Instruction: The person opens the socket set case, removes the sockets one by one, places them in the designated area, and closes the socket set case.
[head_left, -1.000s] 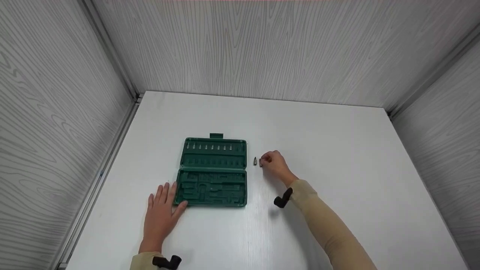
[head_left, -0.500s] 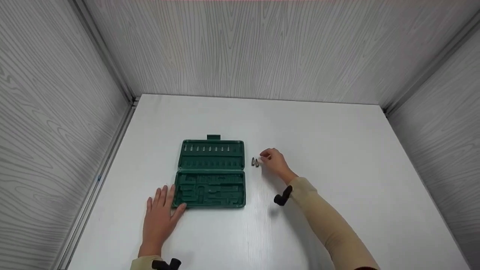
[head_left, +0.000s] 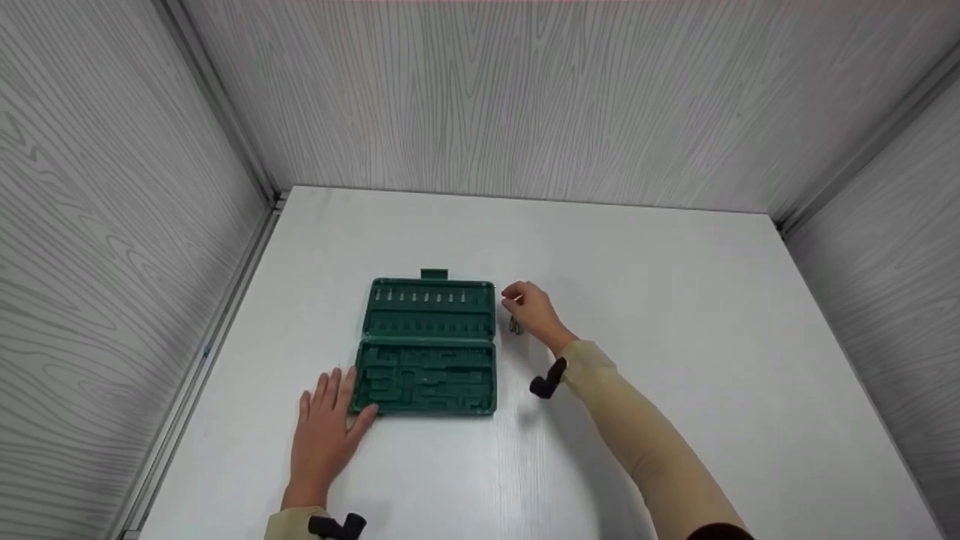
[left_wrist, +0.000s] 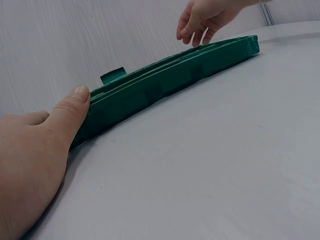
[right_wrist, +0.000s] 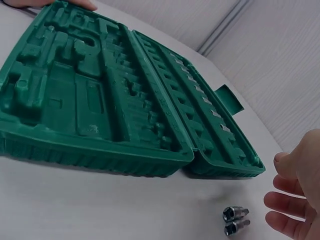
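Grip of the left hand (head_left: 322, 439) on the green case (head_left: 429, 340) is contact only: fingers extended by its left edge, thumb resting at its near edge, nothing enclosed. Nearer the person than the case, a black fixture (head_left: 337, 526) sits at the left wrist over a beige cuff (head_left: 289, 523). Right of the case runs the other beige sleeve (head_left: 637, 427), likewise fitted.

The case lies unfolded on the white table (head_left: 637, 262), moulded recesses visible in its near half. Two small metal bits (right_wrist: 235, 214) lie side by side just right of the case, near its hinge line; whether they touch each other cannot be told. Right hand (head_left: 531, 309): just right of the case's far half, fingers loosely curved, narrow gap at the thumb, no object seen held.

Eight small metal pieces (head_left: 427, 297) stand in a row within the far half. A latch tab (head_left: 434, 274) projects from the case's far edge. Well beyond the case, a grey wood-grain panel (head_left: 480, 97) borders the table.
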